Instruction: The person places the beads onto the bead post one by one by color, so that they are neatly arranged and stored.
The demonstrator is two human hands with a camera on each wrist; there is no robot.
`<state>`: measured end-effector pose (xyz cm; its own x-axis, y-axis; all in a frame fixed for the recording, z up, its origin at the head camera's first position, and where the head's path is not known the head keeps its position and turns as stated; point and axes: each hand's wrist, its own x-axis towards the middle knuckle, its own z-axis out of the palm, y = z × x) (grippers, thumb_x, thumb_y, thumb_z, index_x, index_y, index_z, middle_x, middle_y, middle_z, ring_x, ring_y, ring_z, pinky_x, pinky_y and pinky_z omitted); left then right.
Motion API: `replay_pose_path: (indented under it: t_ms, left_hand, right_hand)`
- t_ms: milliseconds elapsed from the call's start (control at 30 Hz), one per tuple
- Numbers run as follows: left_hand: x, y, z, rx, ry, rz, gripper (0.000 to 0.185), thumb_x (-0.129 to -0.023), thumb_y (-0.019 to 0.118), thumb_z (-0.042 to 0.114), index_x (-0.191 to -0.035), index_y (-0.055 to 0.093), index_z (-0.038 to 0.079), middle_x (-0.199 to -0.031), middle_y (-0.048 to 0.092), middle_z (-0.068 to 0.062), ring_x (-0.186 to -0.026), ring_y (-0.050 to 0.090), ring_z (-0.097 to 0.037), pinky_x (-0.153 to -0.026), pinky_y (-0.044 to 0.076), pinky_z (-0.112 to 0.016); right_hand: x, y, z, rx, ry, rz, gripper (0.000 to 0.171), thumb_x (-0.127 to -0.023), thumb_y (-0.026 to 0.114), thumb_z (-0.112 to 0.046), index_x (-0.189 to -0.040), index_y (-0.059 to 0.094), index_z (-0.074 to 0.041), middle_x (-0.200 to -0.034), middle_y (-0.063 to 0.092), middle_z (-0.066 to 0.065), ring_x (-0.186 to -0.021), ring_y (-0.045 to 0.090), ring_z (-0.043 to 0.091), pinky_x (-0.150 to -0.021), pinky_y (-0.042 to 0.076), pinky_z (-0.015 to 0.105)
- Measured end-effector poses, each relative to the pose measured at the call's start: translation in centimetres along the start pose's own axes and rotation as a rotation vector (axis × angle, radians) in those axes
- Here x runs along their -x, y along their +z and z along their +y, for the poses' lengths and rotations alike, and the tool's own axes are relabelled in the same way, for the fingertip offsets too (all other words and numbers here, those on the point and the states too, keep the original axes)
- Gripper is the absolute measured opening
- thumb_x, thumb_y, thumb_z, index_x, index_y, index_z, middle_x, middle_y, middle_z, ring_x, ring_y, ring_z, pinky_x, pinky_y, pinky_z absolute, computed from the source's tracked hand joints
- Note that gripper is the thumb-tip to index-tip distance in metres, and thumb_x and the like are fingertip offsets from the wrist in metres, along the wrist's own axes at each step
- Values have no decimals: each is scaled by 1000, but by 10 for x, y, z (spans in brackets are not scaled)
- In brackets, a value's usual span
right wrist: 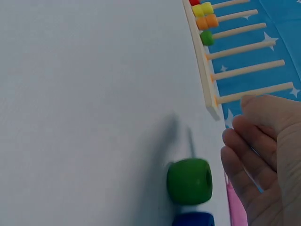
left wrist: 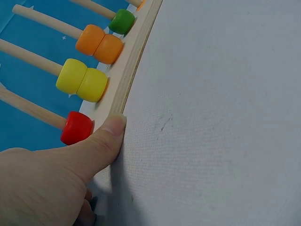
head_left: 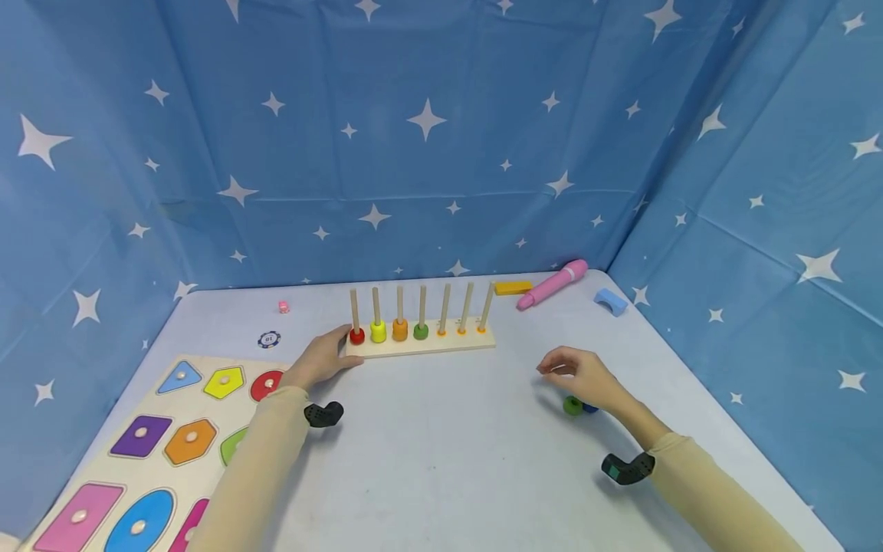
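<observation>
A wooden peg board (head_left: pixel 421 349) with a row of upright pegs stands near the back of the table. My left hand (head_left: pixel 320 359) grips its left end, the thumb (left wrist: pixel 110 134) along the front edge. From the left, its pegs carry one red bead (left wrist: pixel 76 128), two yellow beads (left wrist: pixel 91 85), two orange beads (left wrist: pixel 108 48) and one green bead (left wrist: pixel 122 21); the three right pegs are bare. My right hand (head_left: pixel 586 377) hovers with loosely bent fingers and nothing visible in them. Below it lie a loose green bead (right wrist: pixel 189 181) and a blue bead (right wrist: pixel 193 220).
A shape puzzle board (head_left: pixel 155 418) lies left, partly under the left sleeve. A poker chip (head_left: pixel 269 340) and a small pink cube (head_left: pixel 283 307) are behind it. Back right are a yellow block (head_left: pixel 513 288), a pink microphone-like toy (head_left: pixel 554 284) and a blue arch block (head_left: pixel 611 302).
</observation>
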<state>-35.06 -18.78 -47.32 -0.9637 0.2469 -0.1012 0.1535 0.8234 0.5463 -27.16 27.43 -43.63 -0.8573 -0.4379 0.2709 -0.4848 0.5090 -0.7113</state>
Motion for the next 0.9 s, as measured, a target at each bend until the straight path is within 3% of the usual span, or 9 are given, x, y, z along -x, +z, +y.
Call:
replay_pose_path:
  t_ms: [133,300,633,900]
  left_hand:
    - [1,0,0,0,10,4,82,-86,70,34,-146,28,-2,-147,32,-23,-135,27,-40,-111,23,-53]
    - [0,1,-2,3,12,10,82,-86,71,32,-146,28,-2,-147,32,-23,-135,27,-40,-111,23,-53]
    - [2,0,-1,5,3,11,82,-85,71,32,-146,28,-2,-147,32,-24,-135,28,-40,-111,23,-53]
    - [1,0,-2,4,26,12,82,-86,71,33,-146,28,-2,-147,33,-24,-135,28,-40,-111,24,-53]
  right_hand:
    - [13,-4,21,34,4,-38,15,-83,70,0,-97,65,0,-94,68,14,-89,66,27,-79,56,43]
    - [22,-9,36,106,19,-103,22,-81,76,-13,-100,66,-10,-97,68,2,-93,65,16,-82,55,34]
    - [36,-7,43,190,-92,-138,25,-78,77,-8,-101,66,-10,-97,68,0,-89,64,16,-80,54,25]
    - [40,-14,43,205,-39,-134,28,-78,78,-14,-103,65,-12,-100,66,0,-90,63,16,-79,56,36]
